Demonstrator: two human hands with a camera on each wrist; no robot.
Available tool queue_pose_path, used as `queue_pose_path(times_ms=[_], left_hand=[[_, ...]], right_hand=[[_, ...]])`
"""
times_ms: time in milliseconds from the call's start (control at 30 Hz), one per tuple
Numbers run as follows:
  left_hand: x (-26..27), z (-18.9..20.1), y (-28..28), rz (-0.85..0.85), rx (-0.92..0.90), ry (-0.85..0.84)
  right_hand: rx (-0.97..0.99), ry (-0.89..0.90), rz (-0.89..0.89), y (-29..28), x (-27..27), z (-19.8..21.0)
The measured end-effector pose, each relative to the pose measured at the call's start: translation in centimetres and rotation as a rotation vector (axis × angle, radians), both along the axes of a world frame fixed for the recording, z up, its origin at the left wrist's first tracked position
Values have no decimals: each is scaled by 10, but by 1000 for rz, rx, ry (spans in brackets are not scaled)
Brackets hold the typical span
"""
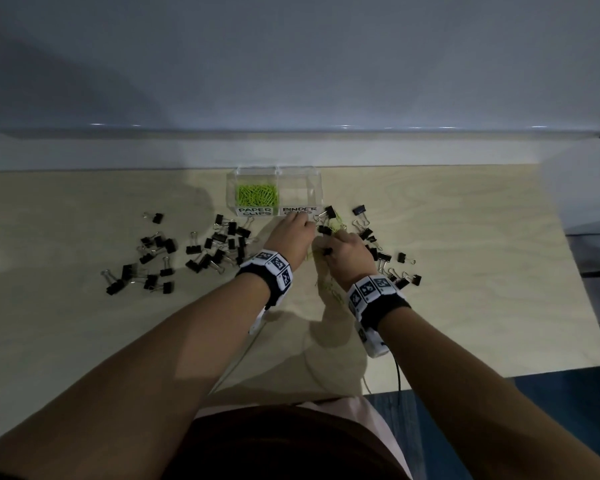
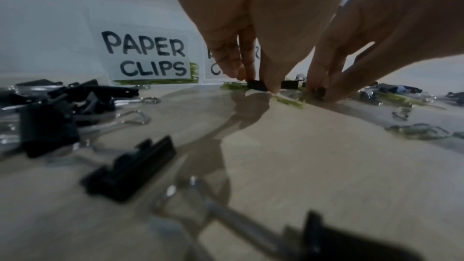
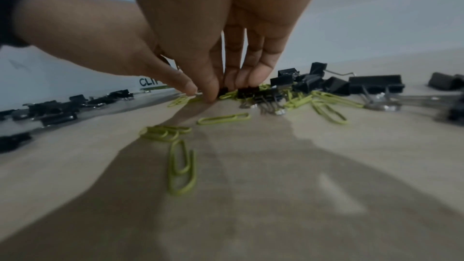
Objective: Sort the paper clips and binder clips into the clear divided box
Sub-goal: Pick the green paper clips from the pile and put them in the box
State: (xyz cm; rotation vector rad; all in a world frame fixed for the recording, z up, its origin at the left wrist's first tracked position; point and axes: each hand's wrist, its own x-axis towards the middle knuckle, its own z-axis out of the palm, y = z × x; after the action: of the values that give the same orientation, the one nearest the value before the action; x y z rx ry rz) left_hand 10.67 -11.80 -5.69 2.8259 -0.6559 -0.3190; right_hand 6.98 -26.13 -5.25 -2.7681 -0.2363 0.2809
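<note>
The clear divided box (image 1: 231, 188) stands at the table's far edge. Its left compartment, labelled PAPER CLIPS (image 2: 145, 55), holds green paper clips (image 1: 257, 195); the right one, labelled BINDER CLIPS, looks bare. Just in front of it both hands reach down into a mixed heap. My left hand (image 1: 305, 221) pinches a black binder clip (image 2: 256, 85) against the table between thumb and fingers. My right hand (image 3: 218, 91), close beside it, pinches another small black binder clip (image 3: 224, 90) among green paper clips (image 3: 298, 101).
Several black binder clips (image 1: 153, 258) lie scattered to the left, another group (image 1: 222, 247) sits left of my left wrist, and more (image 1: 388, 258) lie to the right. Loose green paper clips (image 3: 182, 168) lie on the wood near my right wrist.
</note>
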Motion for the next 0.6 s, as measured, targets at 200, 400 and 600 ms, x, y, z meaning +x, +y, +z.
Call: queue_pose_path(times_ms=[200,400,600], left_hand=[[-4,-10,11,55,-178,49],[-7,-10,19,32,-188,36],[-7,1,12,124,-166,118]], right_hand=[[168,-141,101,7,-28,-1],[174,-122,78,9,-21,0],[49,-50,-260,4,37,13]])
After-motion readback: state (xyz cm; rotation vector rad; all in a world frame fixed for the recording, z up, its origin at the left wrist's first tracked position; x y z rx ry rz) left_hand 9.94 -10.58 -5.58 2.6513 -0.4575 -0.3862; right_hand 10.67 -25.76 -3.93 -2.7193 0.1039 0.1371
